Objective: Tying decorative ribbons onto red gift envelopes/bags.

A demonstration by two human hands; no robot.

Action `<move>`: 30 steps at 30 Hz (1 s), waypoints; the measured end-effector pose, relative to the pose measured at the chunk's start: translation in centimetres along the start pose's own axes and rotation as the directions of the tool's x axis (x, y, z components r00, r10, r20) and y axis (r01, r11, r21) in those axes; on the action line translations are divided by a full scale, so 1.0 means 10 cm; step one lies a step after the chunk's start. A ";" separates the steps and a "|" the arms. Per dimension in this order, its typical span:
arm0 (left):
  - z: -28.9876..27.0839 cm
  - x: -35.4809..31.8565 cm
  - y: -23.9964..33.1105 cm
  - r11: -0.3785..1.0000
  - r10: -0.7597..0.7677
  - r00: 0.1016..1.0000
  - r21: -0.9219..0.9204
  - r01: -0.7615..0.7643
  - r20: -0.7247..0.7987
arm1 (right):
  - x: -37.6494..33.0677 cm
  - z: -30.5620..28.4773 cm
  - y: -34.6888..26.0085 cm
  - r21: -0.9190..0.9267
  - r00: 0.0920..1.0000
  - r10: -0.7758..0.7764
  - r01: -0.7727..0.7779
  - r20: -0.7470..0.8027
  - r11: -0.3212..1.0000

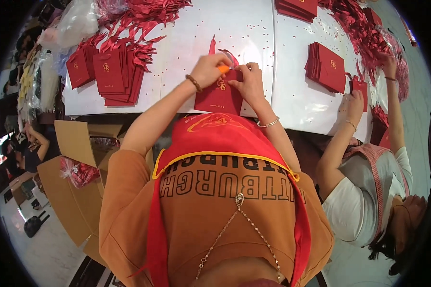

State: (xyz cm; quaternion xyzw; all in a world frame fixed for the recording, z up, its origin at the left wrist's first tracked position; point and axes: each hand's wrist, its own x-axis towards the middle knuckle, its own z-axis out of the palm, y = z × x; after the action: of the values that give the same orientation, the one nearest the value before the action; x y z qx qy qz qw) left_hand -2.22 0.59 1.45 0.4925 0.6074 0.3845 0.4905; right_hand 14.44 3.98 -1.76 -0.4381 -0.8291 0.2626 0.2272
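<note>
A small flat red paper bag with gold print lies on the white table in front of me. My left hand, with a beaded bracelet at the wrist, is closed on a small orange tool at the bag's top edge; its exact kind is hidden by my fingers. My right hand, wearing a bangle, pinches the bag's upper right corner. A red ribbon sticks up beyond my left hand, and a ribbon loop rises between the two hands.
Stacked red bags with ribbons stand at the left; another stack is at the right. Loose ribbons heap at the back. Small red dots litter the table. A co-worker handles a bag at right. An open carton stands lower left.
</note>
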 end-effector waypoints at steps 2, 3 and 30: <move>0.12 -0.02 -0.10 0.998 -0.070 0.998 0.005 0.070 -0.003 | 0.02 -0.04 0.05 0.107 0.998 0.024 -0.030 0.056 0.994; 0.17 -0.02 -0.15 0.990 -0.142 0.990 0.007 0.142 -0.012 | 0.02 -0.05 0.07 0.107 0.998 0.027 -0.032 0.052 0.994; 0.57 -0.13 -0.27 0.913 0.286 0.928 0.362 -0.188 -0.240 | 0.08 -0.13 0.24 0.277 0.943 0.184 -0.262 0.279 0.924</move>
State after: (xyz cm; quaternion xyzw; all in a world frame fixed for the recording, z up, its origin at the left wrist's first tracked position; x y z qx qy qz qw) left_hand 2.74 -1.37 -2.08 0.5775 0.6633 0.4012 0.2561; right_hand 16.26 6.09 -2.17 -0.4527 -0.7437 0.4664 0.1564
